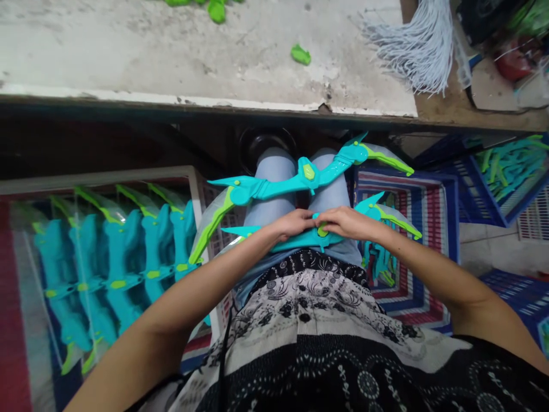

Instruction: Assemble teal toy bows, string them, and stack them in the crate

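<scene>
Two turquoise toy bows with lime-green tips lie across my lap. The far toy bow rests over my knees, untouched, with a green insert at its middle. Closer to my waist is the near toy bow, partly covered by my forearm and hands. My left hand has its fingers closed at the near bow's middle. My right hand is closed on the same middle part, beside its green insert. Both hands' fingertips almost meet there; whether they pinch some small part is hidden.
On the worktable ahead lie a green piece and a bundle of white strings. To the left, a crate holds several toy bows. A blue-rimmed crate and another blue crate with parts stand right.
</scene>
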The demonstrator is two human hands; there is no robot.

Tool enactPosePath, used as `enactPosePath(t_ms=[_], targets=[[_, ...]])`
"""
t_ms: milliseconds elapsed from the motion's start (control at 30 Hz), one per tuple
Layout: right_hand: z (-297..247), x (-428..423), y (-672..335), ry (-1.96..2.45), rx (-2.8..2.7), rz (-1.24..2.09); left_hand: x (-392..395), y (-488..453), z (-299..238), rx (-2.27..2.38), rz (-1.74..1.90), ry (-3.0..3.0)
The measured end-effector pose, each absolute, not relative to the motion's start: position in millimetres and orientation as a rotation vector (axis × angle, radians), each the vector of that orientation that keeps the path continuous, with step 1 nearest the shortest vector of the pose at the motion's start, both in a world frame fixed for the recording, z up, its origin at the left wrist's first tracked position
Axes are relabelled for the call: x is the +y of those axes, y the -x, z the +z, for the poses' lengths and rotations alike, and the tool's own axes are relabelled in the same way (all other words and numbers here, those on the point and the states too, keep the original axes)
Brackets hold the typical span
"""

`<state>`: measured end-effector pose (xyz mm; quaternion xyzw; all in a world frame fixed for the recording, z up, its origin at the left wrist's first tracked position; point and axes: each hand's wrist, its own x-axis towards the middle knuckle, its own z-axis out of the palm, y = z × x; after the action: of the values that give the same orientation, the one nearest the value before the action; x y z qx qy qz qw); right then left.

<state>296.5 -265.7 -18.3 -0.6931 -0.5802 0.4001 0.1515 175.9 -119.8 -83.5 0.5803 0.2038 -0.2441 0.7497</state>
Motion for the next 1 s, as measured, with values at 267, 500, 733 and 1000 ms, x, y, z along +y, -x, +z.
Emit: enactPosePath(t_ms=[267,500,733,1000], targets=[[-18,-261,-297,1.904,-1.631,1.269,-119,-176,-84,0.425,-0.576,-1.212],[-20,-261,-289,2.157,-1.756,1.141,-119,-173,-84,0.483,-0.533,-1.141],[-18,-271,-278,2.483,-1.522,1.003,-118,-170,-78,0.359,-0.593,-1.290],[-23,-281,-264,2.547,-1.393,1.018,-128,-168,-77,0.341,-0.510,-1.333]])
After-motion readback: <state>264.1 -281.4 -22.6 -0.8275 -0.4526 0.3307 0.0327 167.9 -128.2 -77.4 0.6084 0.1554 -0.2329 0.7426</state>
